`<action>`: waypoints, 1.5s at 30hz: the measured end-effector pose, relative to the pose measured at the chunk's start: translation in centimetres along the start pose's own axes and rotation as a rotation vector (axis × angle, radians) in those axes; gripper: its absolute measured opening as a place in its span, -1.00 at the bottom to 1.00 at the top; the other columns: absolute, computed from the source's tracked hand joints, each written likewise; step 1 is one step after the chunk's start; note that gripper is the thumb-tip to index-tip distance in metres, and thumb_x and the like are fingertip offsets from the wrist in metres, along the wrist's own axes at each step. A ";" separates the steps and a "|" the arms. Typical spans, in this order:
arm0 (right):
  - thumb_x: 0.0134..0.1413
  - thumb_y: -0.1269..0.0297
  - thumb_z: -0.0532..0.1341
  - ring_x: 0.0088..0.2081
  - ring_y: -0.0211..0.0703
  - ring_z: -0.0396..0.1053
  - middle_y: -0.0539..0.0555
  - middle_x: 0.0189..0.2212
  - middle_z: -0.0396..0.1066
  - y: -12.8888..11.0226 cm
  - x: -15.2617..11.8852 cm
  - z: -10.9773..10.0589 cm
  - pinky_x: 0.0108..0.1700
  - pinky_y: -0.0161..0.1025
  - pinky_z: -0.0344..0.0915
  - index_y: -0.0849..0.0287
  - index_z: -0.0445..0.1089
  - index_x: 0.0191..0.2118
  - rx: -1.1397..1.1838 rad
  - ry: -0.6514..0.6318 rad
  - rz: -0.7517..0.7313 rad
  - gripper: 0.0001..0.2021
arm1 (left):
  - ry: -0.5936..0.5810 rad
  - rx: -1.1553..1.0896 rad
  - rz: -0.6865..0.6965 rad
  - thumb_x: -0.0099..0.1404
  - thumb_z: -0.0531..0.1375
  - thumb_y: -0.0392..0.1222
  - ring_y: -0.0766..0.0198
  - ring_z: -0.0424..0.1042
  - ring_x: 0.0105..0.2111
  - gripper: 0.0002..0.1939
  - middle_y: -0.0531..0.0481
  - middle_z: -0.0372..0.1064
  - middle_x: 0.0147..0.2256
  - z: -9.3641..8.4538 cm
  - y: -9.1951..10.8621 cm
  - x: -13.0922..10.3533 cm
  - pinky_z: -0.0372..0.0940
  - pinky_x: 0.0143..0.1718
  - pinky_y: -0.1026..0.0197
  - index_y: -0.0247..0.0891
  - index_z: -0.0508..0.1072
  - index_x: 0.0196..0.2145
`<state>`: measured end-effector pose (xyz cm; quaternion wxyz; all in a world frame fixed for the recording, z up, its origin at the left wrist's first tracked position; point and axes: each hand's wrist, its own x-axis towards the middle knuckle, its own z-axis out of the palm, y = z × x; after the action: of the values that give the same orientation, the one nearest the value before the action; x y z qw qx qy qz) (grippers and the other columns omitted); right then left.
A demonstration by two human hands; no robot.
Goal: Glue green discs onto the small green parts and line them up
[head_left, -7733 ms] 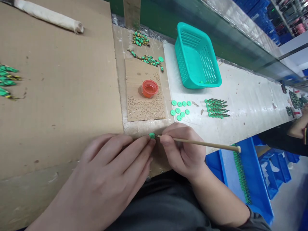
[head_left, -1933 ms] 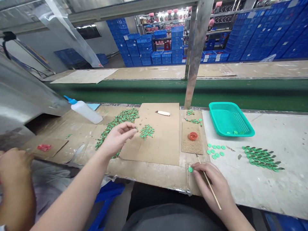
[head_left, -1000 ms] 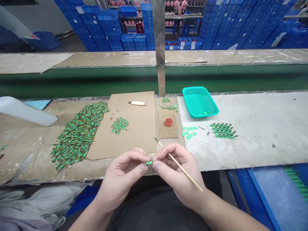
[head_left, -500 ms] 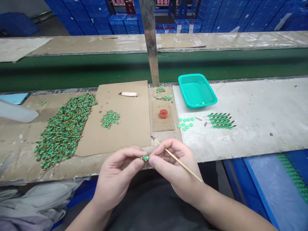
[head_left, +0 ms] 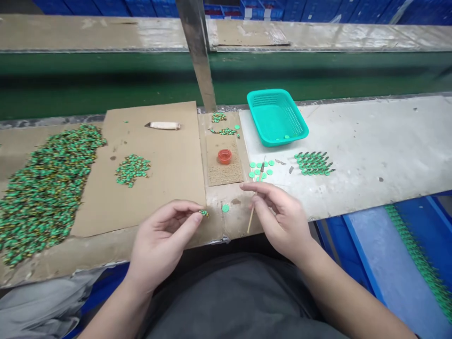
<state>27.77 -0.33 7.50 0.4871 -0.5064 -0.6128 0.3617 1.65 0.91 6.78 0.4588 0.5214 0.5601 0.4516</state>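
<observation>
Between thumb and forefinger, my left hand (head_left: pixel 160 242) pinches a small green piece with dark and yellowish parts (head_left: pixel 204 213). My right hand (head_left: pixel 282 216) holds a thin brush (head_left: pixel 251 219), its dark tip pointing away from me over several green discs (head_left: pixel 271 163). One green disc (head_left: pixel 225 208) lies alone on the table between my hands. Beyond it, a small red cup (head_left: pixel 224 156) sits on a brown textured pad (head_left: pixel 226 176). A small pile of green pieces (head_left: pixel 132 170) rests on the cardboard (head_left: pixel 173 165), left of the cup.
A large heap of green pieces (head_left: pixel 49 188) covers the left side. A white-handled knife (head_left: pixel 164 125) lies on the cardboard. A turquoise basket (head_left: pixel 277 117) stands at the back, near rows of green discs with dark parts (head_left: pixel 314 163). A metal post (head_left: pixel 199 56) rises behind.
My right hand has moved away from the left, and the brush now points away from me. A single disc now shows between the hands. The camera view has shifted and tilted down.
</observation>
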 end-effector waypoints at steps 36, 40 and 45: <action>0.70 0.28 0.21 -0.11 -0.03 0.71 0.12 -0.18 0.72 4.5 -0.2 0.8 -0.02 -0.12 0.58 0.09 0.48 -0.13 -0.279 -0.083 -0.264 -0.78 | -0.223 0.547 0.612 0.54 0.44 -0.20 0.23 0.74 -0.21 -0.89 0.15 0.78 -0.15 1.8 -2.4 2.6 0.63 -0.12 0.14 0.06 0.73 -0.09; 0.73 0.23 0.17 -0.05 0.00 0.72 0.13 -0.13 0.74 4.3 -0.2 0.3 0.05 -0.09 0.59 0.09 0.51 -0.04 -0.304 -0.147 -0.295 -0.79 | -0.221 0.599 0.655 0.55 0.43 -0.23 0.19 0.76 -0.17 -0.83 0.17 0.77 -0.13 1.7 -2.6 2.3 0.64 -0.04 0.06 0.11 0.70 -0.05; 0.74 0.23 0.16 -0.03 0.03 0.72 0.15 -0.10 0.74 4.2 -0.2 0.0 0.05 -0.09 0.57 0.11 0.52 -0.05 -0.345 -0.191 -0.269 -0.77 | -0.210 0.643 0.687 0.56 0.42 -0.26 0.18 0.76 -0.13 -0.78 0.18 0.76 -0.10 1.8 -2.9 2.1 0.62 0.00 0.05 0.14 0.67 -0.01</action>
<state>28.91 0.42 3.55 0.3770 -0.4594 -0.7708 0.2295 2.89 2.92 3.53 0.1528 0.8345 0.4173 0.3258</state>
